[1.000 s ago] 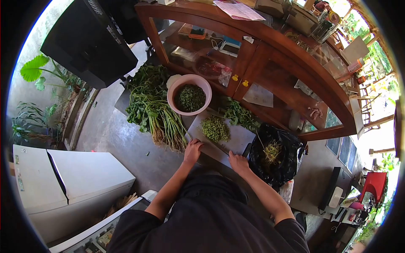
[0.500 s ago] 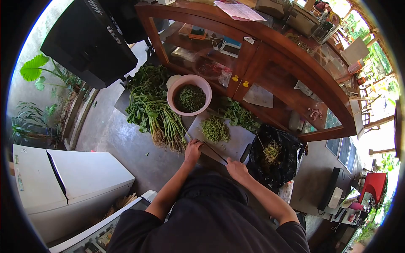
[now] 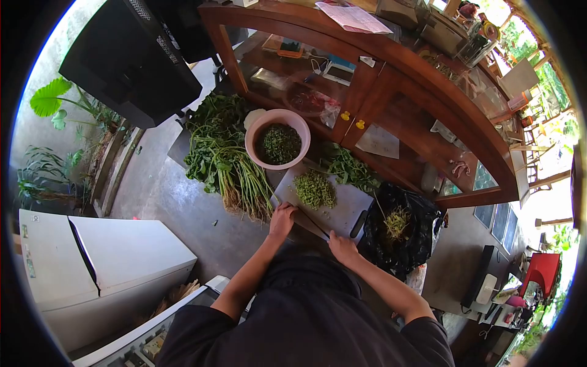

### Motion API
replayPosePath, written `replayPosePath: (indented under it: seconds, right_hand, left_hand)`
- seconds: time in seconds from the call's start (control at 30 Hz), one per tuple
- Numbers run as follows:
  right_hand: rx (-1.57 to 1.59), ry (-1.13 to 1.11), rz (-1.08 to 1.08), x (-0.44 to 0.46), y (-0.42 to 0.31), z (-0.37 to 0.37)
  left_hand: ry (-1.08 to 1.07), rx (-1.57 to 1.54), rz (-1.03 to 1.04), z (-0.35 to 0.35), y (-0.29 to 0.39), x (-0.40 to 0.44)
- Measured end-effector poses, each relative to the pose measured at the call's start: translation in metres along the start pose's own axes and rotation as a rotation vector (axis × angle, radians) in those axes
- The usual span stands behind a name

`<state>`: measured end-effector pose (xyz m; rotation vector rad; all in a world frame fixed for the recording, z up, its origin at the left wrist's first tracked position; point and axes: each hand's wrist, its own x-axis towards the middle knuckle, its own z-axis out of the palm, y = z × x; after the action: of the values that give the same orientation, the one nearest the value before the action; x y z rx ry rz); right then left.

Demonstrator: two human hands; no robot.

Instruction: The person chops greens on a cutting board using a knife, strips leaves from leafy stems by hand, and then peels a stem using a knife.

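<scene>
Seemingly mid-chop on greens [image 3: 315, 188]: right hand [image 3: 343, 248] grips knife [image 3: 313, 222] by board [image 3: 348, 202]; left hand [image 3: 282, 219] curls near knife tip (its hold unclear). Another cut would need steadiness.

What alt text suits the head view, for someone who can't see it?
A bare right hand holds what looks like a dark knife, pointing toward the left hand by a cutting board. Chopped greens are heaped on the board; around it are a pink bowl of darker greens, leafy stems and a black bag.
</scene>
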<state>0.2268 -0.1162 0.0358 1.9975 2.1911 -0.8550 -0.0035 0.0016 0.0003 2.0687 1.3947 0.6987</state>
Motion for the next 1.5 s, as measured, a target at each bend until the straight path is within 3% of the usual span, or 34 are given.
replayPosePath:
  seconds: [0.1,0.27,0.7,1.5]
  right_hand:
    - [-0.026,-0.089,0.046,0.019,-0.008,0.01]
    - [-0.047,-0.004,0.048,0.044,-0.019,0.026]
    - [-0.088,0.004,0.048,-0.013,0.011,0.018]
    - [-0.162,0.027,0.016,0.007,0.011,-0.019]
  left_hand:
    - [0.015,0.0,0.002,0.003,-0.002,-0.002]
    - [0.053,-0.02,0.009,0.007,-0.005,-0.001]
    - [0.047,0.002,-0.01,0.0,0.005,-0.002]
    - [0.013,-0.021,0.022,-0.003,0.001,-0.004]
